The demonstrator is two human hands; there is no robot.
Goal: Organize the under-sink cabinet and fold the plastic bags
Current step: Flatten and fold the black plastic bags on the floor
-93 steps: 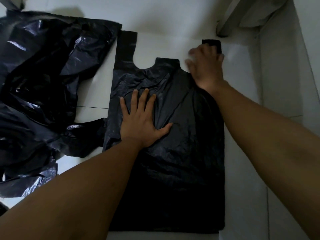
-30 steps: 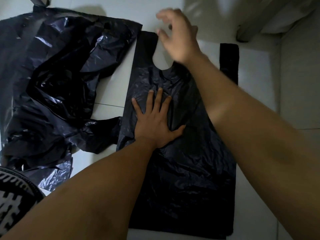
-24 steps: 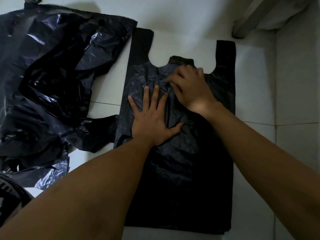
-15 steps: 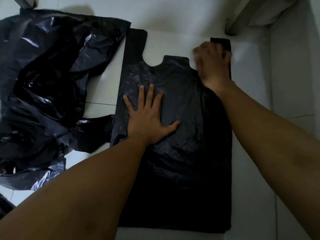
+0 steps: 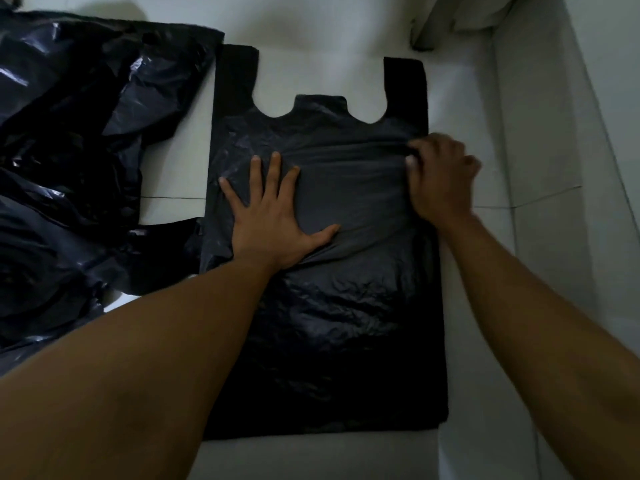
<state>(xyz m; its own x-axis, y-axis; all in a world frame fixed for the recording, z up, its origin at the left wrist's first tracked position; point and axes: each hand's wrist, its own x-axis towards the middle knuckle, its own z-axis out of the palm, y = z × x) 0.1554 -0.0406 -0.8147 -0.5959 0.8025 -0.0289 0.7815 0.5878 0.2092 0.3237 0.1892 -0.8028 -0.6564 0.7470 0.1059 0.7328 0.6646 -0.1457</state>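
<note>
Nearest me, the bottom of the flat black plastic T-shirt bag (image 5: 329, 306) lies spread on the white tiled floor (image 5: 485, 375), with no fold in it yet. Further up, my left hand (image 5: 273, 216) presses flat on its middle, fingers straight and splayed. Just beyond, my right hand (image 5: 440, 178) curls at the bag's right edge, pinching a taut ridge of film. The two handle straps (image 5: 237, 77) lie straight at the far end. Off to the left sits a crumpled heap of black plastic bags (image 5: 69, 168), all unfolded. I judge folding has barely begun; the cabinet is out of view.

Bare forearms, left hand (image 5: 273, 221), right hand (image 5: 441, 178)
</note>
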